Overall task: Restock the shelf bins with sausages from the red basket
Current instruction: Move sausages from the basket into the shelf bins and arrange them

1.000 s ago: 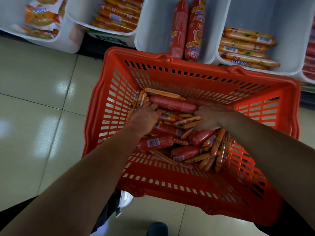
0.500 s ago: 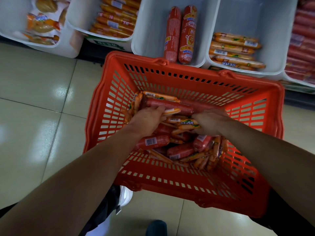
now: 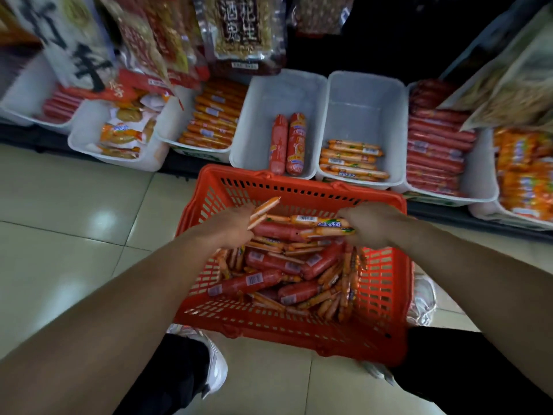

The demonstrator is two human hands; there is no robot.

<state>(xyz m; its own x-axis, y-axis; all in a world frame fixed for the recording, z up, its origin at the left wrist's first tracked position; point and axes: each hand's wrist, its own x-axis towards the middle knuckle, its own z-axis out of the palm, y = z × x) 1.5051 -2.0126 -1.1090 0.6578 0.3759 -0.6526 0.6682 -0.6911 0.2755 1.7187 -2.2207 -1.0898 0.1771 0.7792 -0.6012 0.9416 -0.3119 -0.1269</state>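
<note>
The red basket sits on the floor below the shelf, holding several thick red sausages and thin orange ones. My left hand is above the basket's far half, shut on two thin orange sausages that point up and right. My right hand is shut on thin orange sausages that stick out to the left. Straight ahead, one white bin holds two thick red sausages. The bin to its right holds several thin orange sausages.
Other white bins line the shelf: orange sticks at left, red sausages at right, orange packs far right, snack packs far left. Hanging bags overhang the bins. My shoes flank the basket on the tiled floor.
Both hands have risen out of the pile, each now gripping thin orange sausages. The view has tilted up, showing more of the shelf and hanging bags.
</note>
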